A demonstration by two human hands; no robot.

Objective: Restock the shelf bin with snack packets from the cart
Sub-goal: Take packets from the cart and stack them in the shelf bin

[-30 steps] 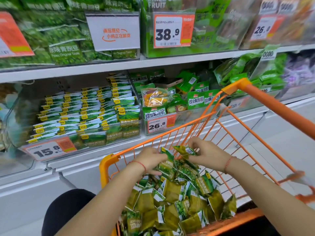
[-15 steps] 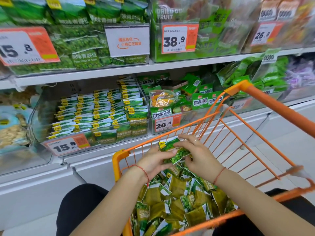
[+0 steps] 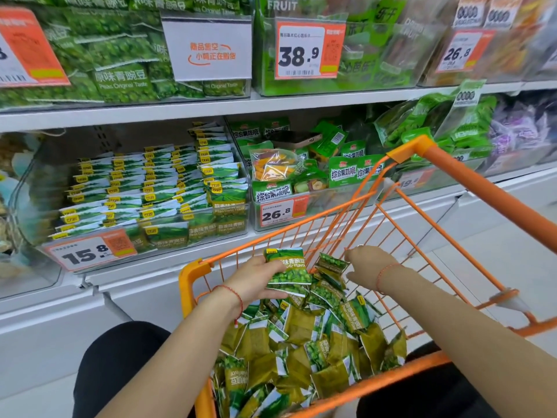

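Right hand [image 3: 366, 263] withdrawn — packets [image 3: 287, 267] gripped by left hand [image 3: 256, 279].

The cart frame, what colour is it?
Orange; the cart shows in the head view.

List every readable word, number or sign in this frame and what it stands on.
"15.8": price tag on the garlic pea bin.
"26.8": price tag on the mixed snack bin.
"38.9": price tag on the upper bin.
"26.8": upper right tag.
"Peas Original Taste": upper shelf bags.
"Garlic Flavor", partly covered: packet in the left hand.
Barcodes and small print: unreadable.
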